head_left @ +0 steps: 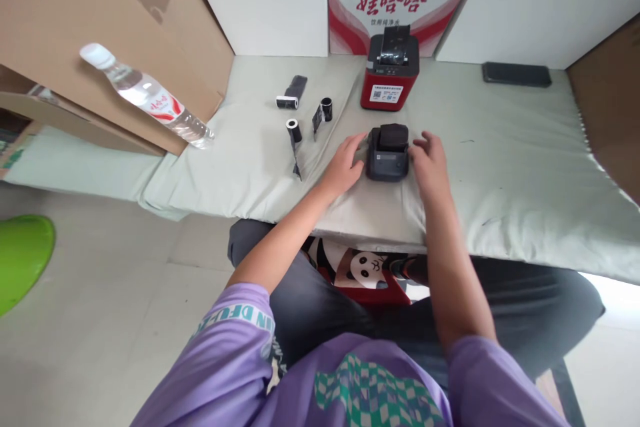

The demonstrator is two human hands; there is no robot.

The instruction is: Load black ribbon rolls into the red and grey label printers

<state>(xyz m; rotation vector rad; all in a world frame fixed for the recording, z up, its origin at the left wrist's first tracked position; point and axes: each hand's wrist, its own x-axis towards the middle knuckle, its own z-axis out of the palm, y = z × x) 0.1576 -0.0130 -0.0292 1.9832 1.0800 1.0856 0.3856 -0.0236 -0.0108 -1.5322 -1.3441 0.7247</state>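
A small black printer [387, 153] sits on the pale green cloth-covered table [510, 167] in front of me. My left hand [345, 163] rests against its left side and my right hand [429, 161] against its right side, fingers partly curled around the body. Behind it stands a red and black printer [390, 71]. Three black ribbon rolls [294, 130] [325, 110] [291, 93] lie to the left of the black printer, two with loose tails.
A clear water bottle [145, 95] lies tilted on a cardboard box [100, 33] at the left. A black phone [517, 74] rests at the back right. A red and white carton [397, 3] stands behind. A green object [23, 257] sits on the floor.
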